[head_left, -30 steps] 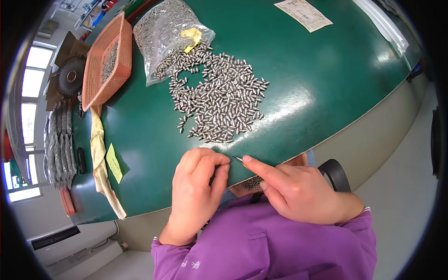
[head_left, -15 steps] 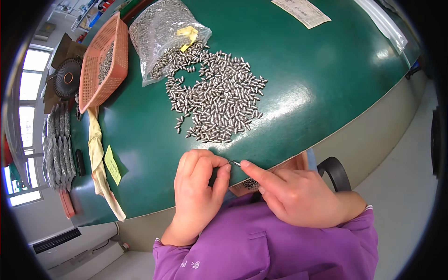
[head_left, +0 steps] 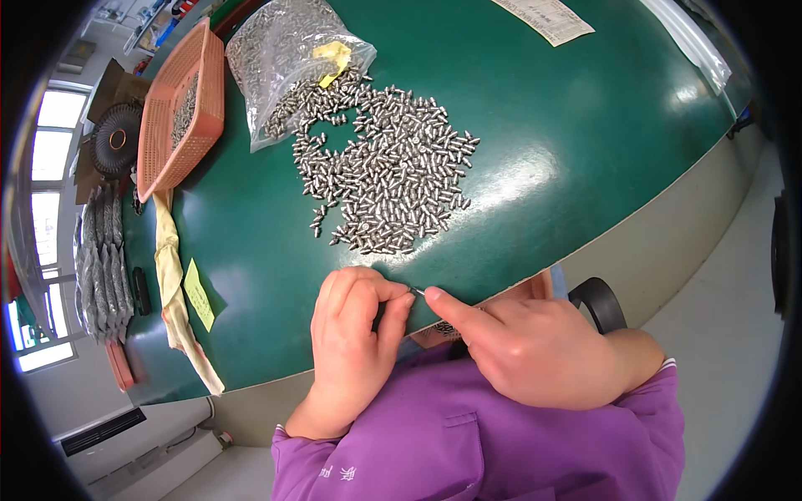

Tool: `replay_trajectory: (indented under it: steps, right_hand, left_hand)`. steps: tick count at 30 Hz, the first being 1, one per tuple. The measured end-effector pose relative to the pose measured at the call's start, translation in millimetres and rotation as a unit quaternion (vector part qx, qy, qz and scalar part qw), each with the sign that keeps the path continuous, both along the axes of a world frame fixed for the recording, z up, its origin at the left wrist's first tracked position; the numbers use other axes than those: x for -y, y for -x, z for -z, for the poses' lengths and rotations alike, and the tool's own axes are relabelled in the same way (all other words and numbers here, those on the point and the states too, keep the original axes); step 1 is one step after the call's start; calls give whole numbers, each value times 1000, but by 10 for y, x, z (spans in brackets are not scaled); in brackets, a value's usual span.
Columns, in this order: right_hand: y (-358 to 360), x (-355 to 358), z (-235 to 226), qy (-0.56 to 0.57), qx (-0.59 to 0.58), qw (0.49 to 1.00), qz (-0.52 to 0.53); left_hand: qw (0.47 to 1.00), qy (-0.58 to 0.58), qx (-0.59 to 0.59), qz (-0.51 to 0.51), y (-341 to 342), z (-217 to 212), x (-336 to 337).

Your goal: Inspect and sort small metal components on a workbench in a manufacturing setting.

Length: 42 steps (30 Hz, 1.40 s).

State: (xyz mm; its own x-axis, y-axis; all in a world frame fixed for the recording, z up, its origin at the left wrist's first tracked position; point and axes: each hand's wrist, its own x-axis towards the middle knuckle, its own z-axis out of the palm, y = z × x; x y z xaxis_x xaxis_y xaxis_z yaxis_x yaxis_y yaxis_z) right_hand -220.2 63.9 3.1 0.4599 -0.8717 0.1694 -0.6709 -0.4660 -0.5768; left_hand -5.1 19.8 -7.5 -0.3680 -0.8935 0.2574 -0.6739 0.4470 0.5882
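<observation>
1. The left hand (head_left: 355, 334) and the right hand (head_left: 518, 346) meet at the near edge of the green table (head_left: 585, 125).
2. Both hands pinch one tiny silver piece (head_left: 417, 291) between their fingertips. It is too small to tell its shape for sure.
3. Just past the hands lies a big pile of little silver pieces (head_left: 388, 171).
4. Far and left of the pile sits a clear plastic bag (head_left: 284, 58), full of the same pieces, with a yellow slip (head_left: 332, 57) inside.
5. An orange basket (head_left: 180, 108) stands left of the bag.
6. A small yellow note (head_left: 198, 294) lies near the left edge, beside a pale cloth strip (head_left: 171, 284).
7. A white paper label (head_left: 545, 17) lies at the far right.
</observation>
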Motion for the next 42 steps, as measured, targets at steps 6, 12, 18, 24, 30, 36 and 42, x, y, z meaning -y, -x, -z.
replay_trajectory:
  steps: [6, 12, 18, 24, 30, 36, 42]
  right_hand:
    - [32, -15, 46, -30, 21, 999, 10]
    - [80, -39, 62, -27, 79, 995, 54]
    - [76, -22, 85, -30, 79, 995, 61]
    - [10, -50, 107, -22, 50, 997, 57]
    - [-24, -40, 151, 24, 42, 998, 42]
    - [-33, -8, 178, 51, 50, 997, 29]
    - [-16, 25, -10, 14, -18, 1000, 1]
  left_hand:
    - [998, -44, -4, 36, -64, -84, -8]
    - [998, 41, 34, -27, -11, -47, 99]
    - [993, 92, 60, -32, 42, 21, 190]
    - [999, -21, 19, -22, 53, -40, 36]
    - [1000, -11, -1, -24, 40, 12, 24]
    - [999, -24, -20, -22, 26, 14, 39]
    - [999, -31, -24, -21, 26, -5, 46]
